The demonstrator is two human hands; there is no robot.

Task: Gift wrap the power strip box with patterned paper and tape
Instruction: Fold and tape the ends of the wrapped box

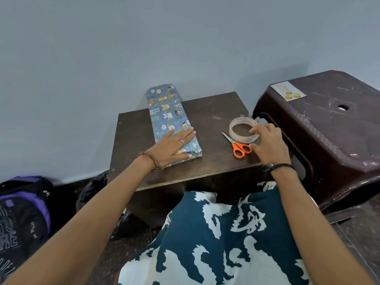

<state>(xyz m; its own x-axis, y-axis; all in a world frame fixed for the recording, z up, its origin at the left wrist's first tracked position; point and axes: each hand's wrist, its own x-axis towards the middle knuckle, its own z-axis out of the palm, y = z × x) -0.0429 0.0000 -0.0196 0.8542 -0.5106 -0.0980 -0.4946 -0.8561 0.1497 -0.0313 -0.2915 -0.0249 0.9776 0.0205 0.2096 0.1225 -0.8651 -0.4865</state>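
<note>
The long box wrapped in blue animal-patterned paper (167,118) lies on the small dark wooden table (207,161), its far end leaning past the table's back edge toward the wall. My left hand (174,145) presses flat on the near end of the wrapped box, fingers straight. At the table's right side sits the clear tape roll (243,129). My right hand (267,145) grips its right rim, fingers curled over the top and thumb at the near side. Orange-handled scissors (236,146) lie just in front of the roll, partly under it.
A dark brown plastic stool (329,128) stands right against the table, with a small card (287,91) on top. A black and purple backpack (22,210) and a black bag (92,188) sit on the floor at left. The wall is close behind.
</note>
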